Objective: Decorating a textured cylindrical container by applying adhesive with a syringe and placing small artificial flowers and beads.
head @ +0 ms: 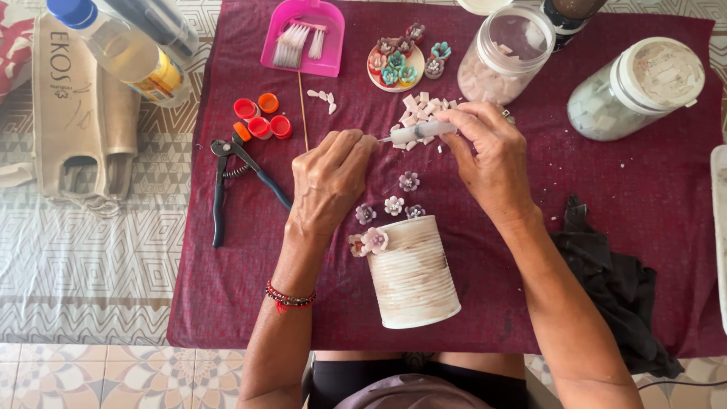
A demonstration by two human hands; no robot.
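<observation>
My right hand [491,155] grips a small clear syringe [421,132], its tip pointing left toward my left hand [331,178]. My left hand's fingertips are pinched together at the syringe tip; what they hold is too small to tell. Below both hands a ribbed white can [413,276] lies on its side on the maroon cloth [227,265], with two small flowers [369,241] stuck to its upper rim. Three loose small flowers [394,203] lie on the cloth just above the can. A pile of pale pink tile chips [419,106] sits behind the syringe.
Black-handled nippers [227,178] lie left of my left hand, near several red and orange bottle caps [261,117]. A pink dustpan [305,34], a round plate of flowers [397,64], two lidded jars [506,53] [640,87], a bottle [125,49] and a black rag [617,284] surround the work.
</observation>
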